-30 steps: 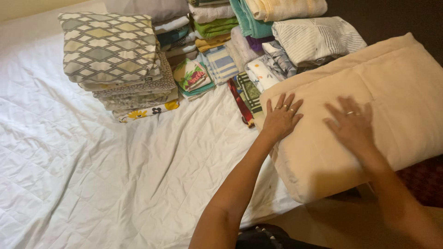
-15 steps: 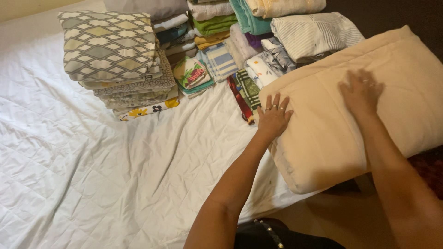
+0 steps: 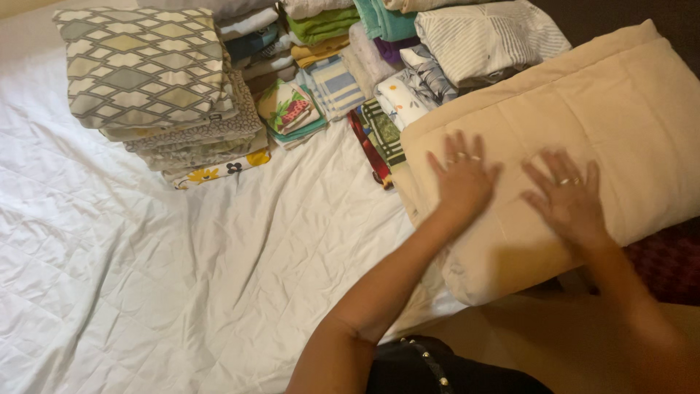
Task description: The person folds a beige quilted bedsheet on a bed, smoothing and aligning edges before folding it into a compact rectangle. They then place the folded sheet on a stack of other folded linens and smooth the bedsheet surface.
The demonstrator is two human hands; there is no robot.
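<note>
Left hand: the left hand [image 3: 461,179] lay flat, fingers spread, palm down on the folded beige comforter [image 3: 583,124], grasping nothing.
Right hand: the right hand [image 3: 565,197] lay just beside it, also flat and spread on the same top surface, nothing gripped.
Comforter: a thick folded bundle directly under both palms, its near folded edge hanging over the side of the white quilted bed sheet [image 3: 146,277].
Doing it well: judging from the flat palms, the work was pressing and smoothing; even pressure with both palms, sweeping outward from the middle, would probably flatten the layers without shifting the fold.
Left of the left hand: a red and green checked cloth [image 3: 379,138] touched the comforter's edge.
Beyond the hands: small folded cloths [image 3: 292,109] and a striped grey fold [image 3: 488,36].
Far left: a tall stack topped by a diamond-patterned fold [image 3: 146,62].
</note>
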